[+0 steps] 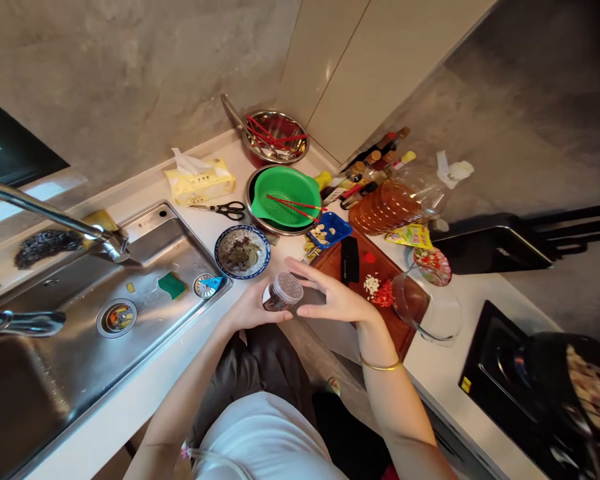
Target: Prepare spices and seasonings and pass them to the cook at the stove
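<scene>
A small clear jar (286,291) with a lid and dark contents is in my left hand (250,307), tilted with its lid toward the right. My right hand (337,293) is just right of the jar, fingers apart and curved, holding nothing. Ahead of the left hand stands a blue-and-white bowl (222,265) with dried leaves and dark spices inside. Beneath and beyond the right hand lies a brown cutting board (415,313), bearing chopped garlic (371,287), chopped red pepper (384,294) and a knife (350,260).
At left is a steel sink (155,313) with a faucet (55,217). A green colander (293,180), scissors (230,211), a tissue pack (200,183) and a blue tray (337,227) stand behind. An oil jug (393,203), glass bowl (405,300) and filled pan (570,380) are at right.
</scene>
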The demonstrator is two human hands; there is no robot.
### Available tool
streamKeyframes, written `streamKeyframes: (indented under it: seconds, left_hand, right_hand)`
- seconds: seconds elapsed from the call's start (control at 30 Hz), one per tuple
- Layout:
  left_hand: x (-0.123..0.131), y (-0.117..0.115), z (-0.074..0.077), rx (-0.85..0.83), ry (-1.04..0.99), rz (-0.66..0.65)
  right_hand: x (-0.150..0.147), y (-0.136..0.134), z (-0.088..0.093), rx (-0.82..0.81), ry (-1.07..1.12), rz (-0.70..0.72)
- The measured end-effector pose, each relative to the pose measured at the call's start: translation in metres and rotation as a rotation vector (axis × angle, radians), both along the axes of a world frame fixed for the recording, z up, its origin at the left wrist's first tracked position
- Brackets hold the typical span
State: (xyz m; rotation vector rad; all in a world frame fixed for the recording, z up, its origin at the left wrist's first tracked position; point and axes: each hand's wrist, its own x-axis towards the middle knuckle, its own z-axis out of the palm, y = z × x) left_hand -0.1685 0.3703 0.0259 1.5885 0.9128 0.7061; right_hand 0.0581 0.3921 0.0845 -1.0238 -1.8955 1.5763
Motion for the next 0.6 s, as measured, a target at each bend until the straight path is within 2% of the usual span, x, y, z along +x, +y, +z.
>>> streamKeyframes:
  seconds: [0.03,0.1,0.23,0.33,0.37,0.43,0.5,0.57,0.6]
  left_hand:
    - [0.001,0.001,-0.002,0.044,0.055,-0.008]
    - [0.006,0.002,-0.008,0.181,0.209,0.055]
    - [0.033,0.012,-0.021,0.462,0.437,0.243]
    - [0.066,0.028,-0.01,0.583,0.44,0.271]
    - [0.076,0.033,-0.003,0.607,0.44,0.277]
    - [0.092,0.042,0.01,0.622,0.449,0.297]
    - [0.095,0.047,0.013,0.603,0.433,0.334]
    - [0.083,0.049,0.002,0.585,0.391,0.45]
    - [0.072,0.049,-0.009,0.583,0.397,0.575]
  right_hand:
    - [-0.003,0.0,0.001,0.026,-0.027,0.032]
    - [-0.01,0.0,-0.001,0.057,-0.149,0.004]
    - [-0.018,0.003,-0.004,0.118,-0.376,-0.254]
    - [0.003,0.008,0.013,0.214,-0.413,-0.397]
    - [0.021,0.009,0.024,0.252,-0.41,-0.457]
    - [0.077,0.012,0.054,0.358,-0.42,-0.655]
    - [0.155,0.02,0.083,0.545,-0.516,-1.023]
    - [0.244,0.041,0.098,0.63,-0.751,-1.37]
    - [0.288,0.057,0.097,0.595,-0.891,-1.48]
